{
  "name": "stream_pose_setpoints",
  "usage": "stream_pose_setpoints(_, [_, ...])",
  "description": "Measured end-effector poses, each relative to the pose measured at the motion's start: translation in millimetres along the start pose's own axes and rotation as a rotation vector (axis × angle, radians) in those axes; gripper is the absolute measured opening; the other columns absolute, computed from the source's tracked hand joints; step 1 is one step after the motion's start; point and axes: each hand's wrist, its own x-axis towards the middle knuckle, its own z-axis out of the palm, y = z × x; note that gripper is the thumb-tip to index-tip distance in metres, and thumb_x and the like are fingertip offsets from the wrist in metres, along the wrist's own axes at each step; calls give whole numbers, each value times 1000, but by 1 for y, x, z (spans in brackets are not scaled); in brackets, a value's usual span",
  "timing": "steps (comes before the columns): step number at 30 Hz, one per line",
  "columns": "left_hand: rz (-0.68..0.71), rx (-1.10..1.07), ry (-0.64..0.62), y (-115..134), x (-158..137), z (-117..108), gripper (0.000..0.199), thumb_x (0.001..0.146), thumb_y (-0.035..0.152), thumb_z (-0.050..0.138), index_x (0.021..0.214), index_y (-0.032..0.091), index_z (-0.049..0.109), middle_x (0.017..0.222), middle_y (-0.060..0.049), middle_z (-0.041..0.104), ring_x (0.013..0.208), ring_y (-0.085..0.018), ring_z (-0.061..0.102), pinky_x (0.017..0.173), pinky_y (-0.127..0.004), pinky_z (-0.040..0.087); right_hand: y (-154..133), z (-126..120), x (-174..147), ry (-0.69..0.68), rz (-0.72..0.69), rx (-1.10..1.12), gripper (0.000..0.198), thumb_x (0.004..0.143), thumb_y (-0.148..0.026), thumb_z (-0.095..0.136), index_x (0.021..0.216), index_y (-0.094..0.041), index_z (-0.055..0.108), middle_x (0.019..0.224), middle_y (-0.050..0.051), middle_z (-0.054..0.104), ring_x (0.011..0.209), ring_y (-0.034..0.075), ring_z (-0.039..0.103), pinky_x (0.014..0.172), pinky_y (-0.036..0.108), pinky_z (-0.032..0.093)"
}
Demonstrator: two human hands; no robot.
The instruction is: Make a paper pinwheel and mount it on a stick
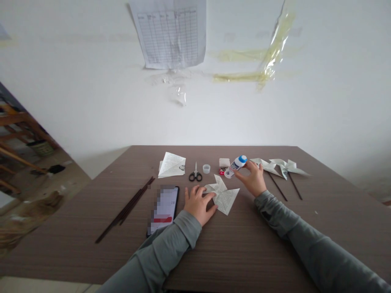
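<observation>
My left hand [200, 204] rests with spread fingers at the left edge of a folded paper pinwheel [225, 198], touching it. The pinwheel is of printed paper and lies flat on the table. My right hand [253, 179] grips a white glue bottle [235, 166] with a blue cap, tilted, just beyond the pinwheel. Behind the bottle stands a small red and white box [224, 164] with small items in it. Two paper pinwheels on dark sticks [288, 167] lie to the right of my right hand.
Black-handled scissors [195, 175] and a small clear cup [206, 168] lie toward the back of the brown table [244, 252]. Folded paper sheets [172, 165] are at back left. A phone [164, 211] lies by my left forearm, with dark sticks [128, 207] farther left. A wall [195, 126] stands behind.
</observation>
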Motion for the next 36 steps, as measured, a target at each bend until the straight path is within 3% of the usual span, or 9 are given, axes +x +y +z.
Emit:
stream_pose_setpoints(9, [-23, 18, 22, -2, 2, 16, 49, 108, 32, 95, 156, 40, 97, 170, -14, 85, 173, -54, 64, 151, -97, 39, -38, 18, 37, -71, -41, -7, 44, 98, -71, 90, 94, -34, 67, 108, 10, 91, 129, 46, 78, 149, 97, 26])
stream_pose_setpoints(15, [-22, 8, 22, -1, 0, 13, 49, 105, 31, 96, 153, 41, 98, 168, -14, 86, 170, -54, 66, 149, -97, 41, -58, 35, 47, -238, -10, -111, 37, 101, -53, 94, 93, -33, 64, 112, 8, 92, 136, 44, 78, 151, 98, 20])
stream_pose_setpoints(29, [-15, 5, 26, -3, -1, 13, 51, 105, 29, 95, 154, 42, 98, 169, -14, 86, 170, -55, 66, 149, -97, 41, -57, 59, 51, -388, 4, -206, 22, 102, -44, 91, 103, -32, 72, 114, 7, 95, 143, 44, 79, 149, 103, 19])
stream_pose_setpoints(36, [-22, -11, 36, -2, -1, 12, 50, 103, 28, 98, 151, 41, 99, 166, -14, 87, 169, -56, 69, 148, -99, 42, -49, 57, 47, -359, 10, -173, 27, 113, -59, 84, 110, -33, 79, 116, 8, 96, 143, 45, 78, 147, 104, 21])
